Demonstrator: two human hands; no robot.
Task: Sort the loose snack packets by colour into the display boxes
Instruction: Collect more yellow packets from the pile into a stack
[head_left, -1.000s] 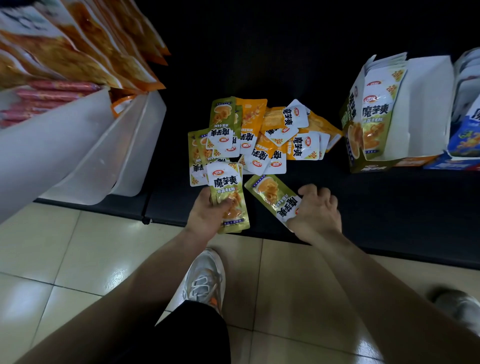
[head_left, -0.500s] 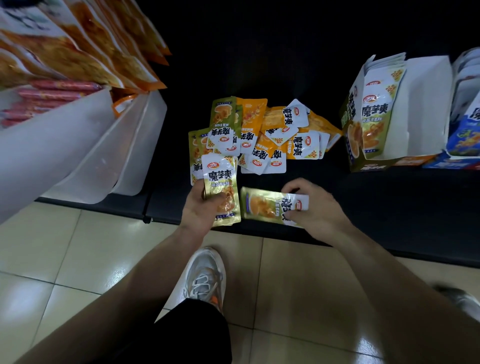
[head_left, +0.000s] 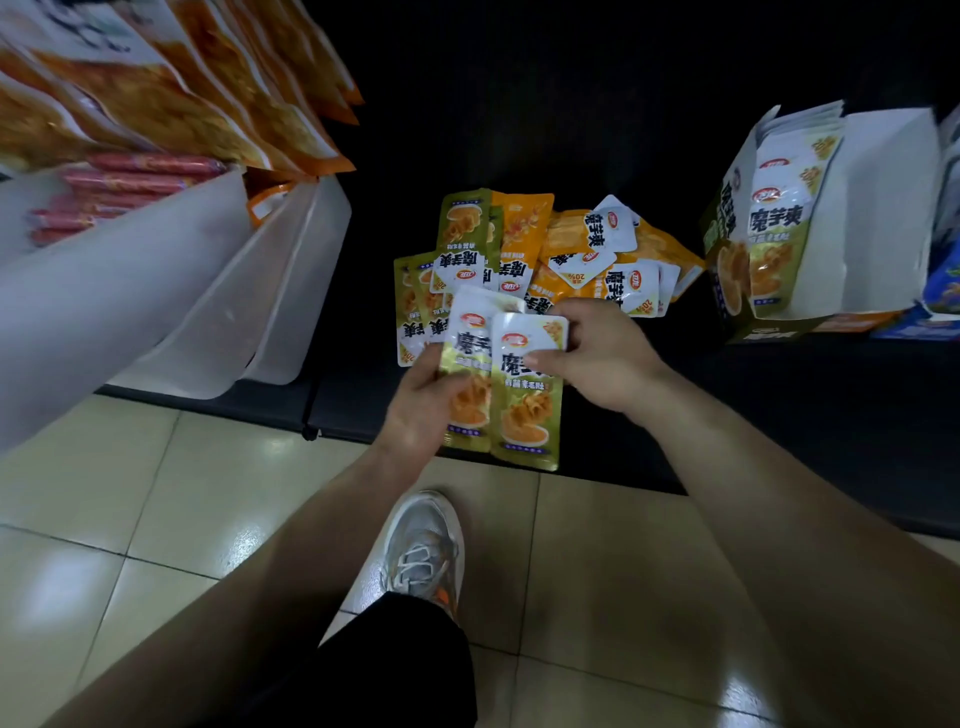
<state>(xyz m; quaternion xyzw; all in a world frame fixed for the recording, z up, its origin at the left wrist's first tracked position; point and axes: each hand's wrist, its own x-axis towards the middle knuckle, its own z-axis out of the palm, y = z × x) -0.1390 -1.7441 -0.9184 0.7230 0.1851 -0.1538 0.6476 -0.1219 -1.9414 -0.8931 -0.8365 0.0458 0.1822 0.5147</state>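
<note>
Two green packets (head_left: 524, 410) now overlap, centre frame; right hand (head_left: 597, 358) has turned its pinched packet upright against the one left hand (head_left: 421, 410) grips; green display box (head_left: 727, 270), frame right, judged next.

The low black shelf (head_left: 779, 415) carries a loose pile of green and orange foil snack packets (head_left: 566, 244) near its middle. A green-and-white cardboard display box (head_left: 878, 208) stands to the right, well apart, with a blue cardboard box (head_left: 935, 280) just beside it. Translucent white plastic bins (head_left: 291, 291) rest at the left. The shelf meets a beige tiled floor (head_left: 156, 493).
</note>
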